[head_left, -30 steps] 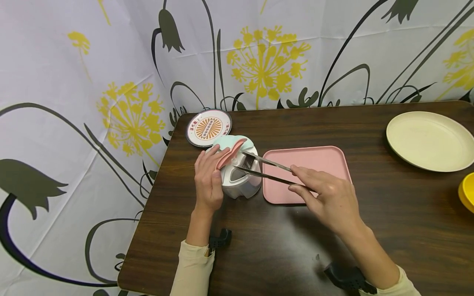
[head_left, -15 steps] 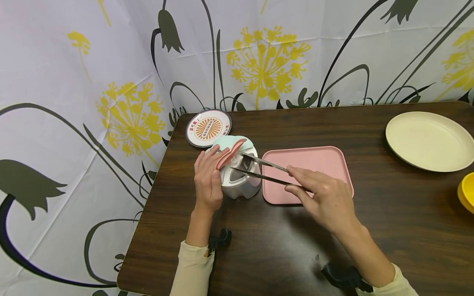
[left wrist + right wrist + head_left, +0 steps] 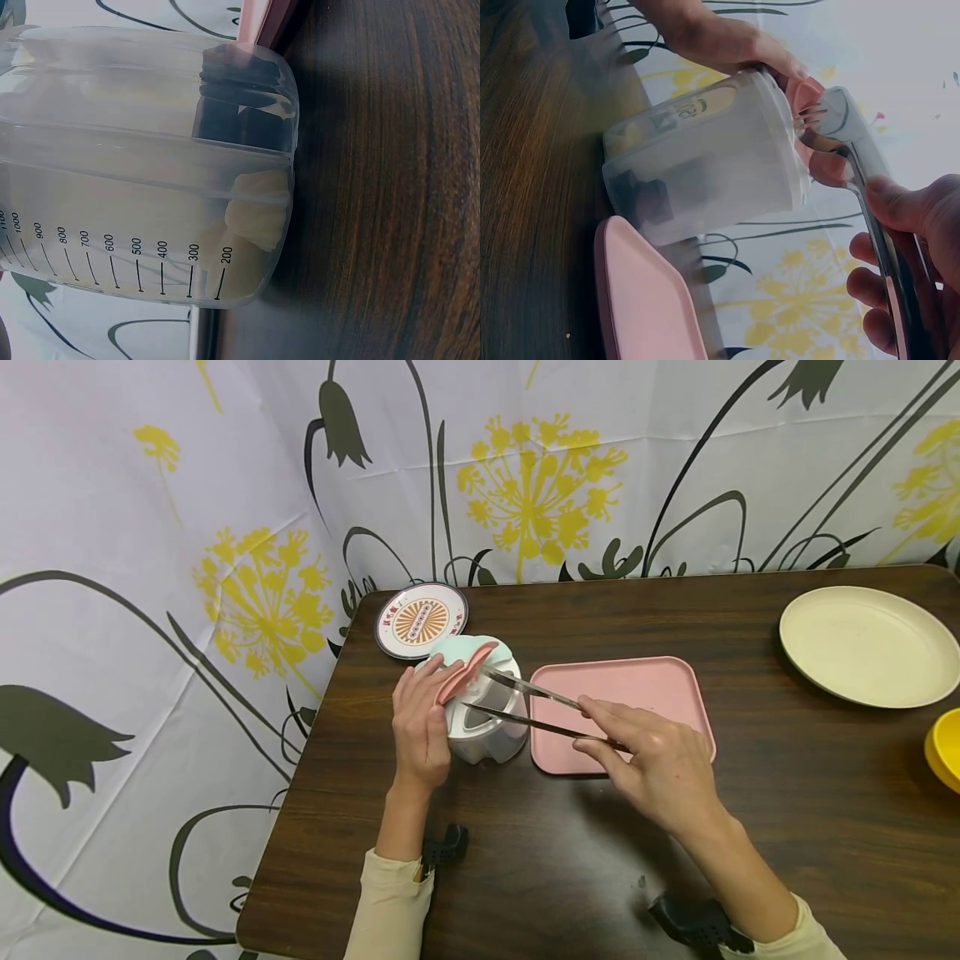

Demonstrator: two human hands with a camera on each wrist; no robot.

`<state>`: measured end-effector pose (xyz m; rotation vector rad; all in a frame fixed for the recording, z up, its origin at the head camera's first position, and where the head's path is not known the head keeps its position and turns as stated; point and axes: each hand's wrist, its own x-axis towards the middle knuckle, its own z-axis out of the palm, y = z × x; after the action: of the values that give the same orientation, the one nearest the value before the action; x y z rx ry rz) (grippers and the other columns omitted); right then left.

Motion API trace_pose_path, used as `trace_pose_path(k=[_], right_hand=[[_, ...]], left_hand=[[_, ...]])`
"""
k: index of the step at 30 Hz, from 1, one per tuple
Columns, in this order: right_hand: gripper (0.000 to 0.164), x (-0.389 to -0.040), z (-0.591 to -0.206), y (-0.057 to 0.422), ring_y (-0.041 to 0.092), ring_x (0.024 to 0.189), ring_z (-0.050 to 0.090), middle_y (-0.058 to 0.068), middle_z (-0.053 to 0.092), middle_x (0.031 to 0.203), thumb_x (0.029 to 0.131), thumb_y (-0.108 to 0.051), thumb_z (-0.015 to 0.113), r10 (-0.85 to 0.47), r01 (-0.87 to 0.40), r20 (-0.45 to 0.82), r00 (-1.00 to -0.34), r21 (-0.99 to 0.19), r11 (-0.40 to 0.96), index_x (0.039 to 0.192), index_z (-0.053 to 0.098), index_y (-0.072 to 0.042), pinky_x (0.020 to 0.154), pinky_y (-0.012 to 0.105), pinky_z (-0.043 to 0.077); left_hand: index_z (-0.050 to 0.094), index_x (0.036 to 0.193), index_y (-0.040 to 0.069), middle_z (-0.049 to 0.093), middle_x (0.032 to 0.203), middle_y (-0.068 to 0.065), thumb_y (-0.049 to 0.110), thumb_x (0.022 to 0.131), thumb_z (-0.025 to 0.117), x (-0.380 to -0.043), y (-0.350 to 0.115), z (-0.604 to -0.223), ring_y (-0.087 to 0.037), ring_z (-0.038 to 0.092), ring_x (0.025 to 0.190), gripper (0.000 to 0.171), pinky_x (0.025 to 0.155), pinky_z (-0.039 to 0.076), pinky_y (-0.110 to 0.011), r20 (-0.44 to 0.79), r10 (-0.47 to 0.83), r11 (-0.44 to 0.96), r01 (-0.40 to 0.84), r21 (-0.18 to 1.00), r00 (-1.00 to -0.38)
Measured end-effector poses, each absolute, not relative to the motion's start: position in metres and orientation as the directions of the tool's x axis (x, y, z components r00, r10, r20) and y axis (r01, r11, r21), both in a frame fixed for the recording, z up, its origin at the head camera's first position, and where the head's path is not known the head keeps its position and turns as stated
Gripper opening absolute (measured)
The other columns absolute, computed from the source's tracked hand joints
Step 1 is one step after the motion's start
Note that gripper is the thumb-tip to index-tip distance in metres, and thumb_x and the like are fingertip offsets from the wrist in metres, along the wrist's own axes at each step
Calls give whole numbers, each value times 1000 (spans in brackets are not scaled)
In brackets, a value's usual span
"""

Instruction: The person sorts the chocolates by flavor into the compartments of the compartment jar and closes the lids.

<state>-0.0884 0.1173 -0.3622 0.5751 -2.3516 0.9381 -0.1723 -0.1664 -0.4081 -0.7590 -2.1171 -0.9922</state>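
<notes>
A clear plastic storage container (image 3: 705, 165) with a white and mint lid (image 3: 456, 646) stands on the table, its pink flap (image 3: 467, 673) raised. My left hand (image 3: 422, 722) holds the flap, fingers over the top and thumb low at its edge. In my right hand (image 3: 660, 760) are metal tongs (image 3: 881, 232), gripped between thumb and fingers. Their two tips are spread and overlap the lid's opening in the head view; nothing shows between them. Inside the container, pale rounded pieces (image 3: 259, 210) and dark block-like pieces (image 3: 247, 112) lie at the bottom, beside printed volume marks.
Just right of the container lies a pink tray (image 3: 622, 681). A patterned plate (image 3: 422, 620) sits behind the container at the table's far left corner. Farther right are a large cream plate (image 3: 870, 647) and a yellow bowl (image 3: 947, 750). A floral cloth (image 3: 540, 477) hangs behind the table.
The tongs have shifted slightly left over the lid opening with the right hand, and their tips stand a little wider apart. The left hand, flap and container have stayed put.
</notes>
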Motion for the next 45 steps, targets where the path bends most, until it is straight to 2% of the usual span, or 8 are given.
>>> trace_pose_path(k=[5,12,17,22,27,39,45], right_hand=[[51,-88,-362,118,22,93,71,2,72,112,75,-21,84,-188,-558,615,-766,-490,670,123,70,-10,67,42,55],[53,-87,-363,120,13,73,67,2,72,113,76,-23,83,-191,-533,581,-791,-503,680,126,68,-11,61,38,53],[55,-86,-364,123,13,73,66,1,72,113,75,-24,83,-190,-529,578,-793,-501,685,127,67,-12,62,38,52],[57,-85,-367,128,11,73,65,-2,72,110,74,-25,84,-170,-505,571,-803,-499,704,127,67,-14,55,37,50],[58,-81,-372,137,10,74,65,-3,72,105,73,-25,85,-129,-450,546,-828,-511,733,128,67,-17,48,38,46],[58,-67,-396,174,11,58,59,-5,68,77,69,-22,88,14,-280,469,-883,-551,787,124,70,-18,47,35,38],[58,-60,-407,198,9,57,58,-4,68,76,71,-19,87,106,-164,410,-906,-572,804,126,69,-16,47,35,34]], left_hand=[[67,124,4,67,123,-6,33,101,25,-172,-167,-408,-31,53,125,55,108,24,-60,763,217,546,724,422,-608],[68,120,5,67,123,-6,33,101,25,-172,-168,-407,-29,54,125,55,108,24,-60,758,212,554,715,427,-617],[69,119,5,67,123,-6,33,101,25,-172,-168,-408,-29,54,125,55,110,23,-56,758,210,554,714,429,-618],[69,118,5,68,122,-7,33,101,25,-172,-168,-408,-30,54,124,55,110,23,-56,761,209,554,716,425,-614],[68,121,5,68,121,-7,34,101,25,-172,-168,-407,-31,54,124,55,107,24,-60,761,213,553,718,423,-613],[68,122,6,67,122,-5,36,101,26,-172,-167,-408,-30,53,125,56,110,23,-56,761,209,548,718,429,-614],[68,122,6,67,123,-5,35,101,26,-172,-167,-408,-30,53,125,55,110,23,-56,762,208,546,719,430,-614]])
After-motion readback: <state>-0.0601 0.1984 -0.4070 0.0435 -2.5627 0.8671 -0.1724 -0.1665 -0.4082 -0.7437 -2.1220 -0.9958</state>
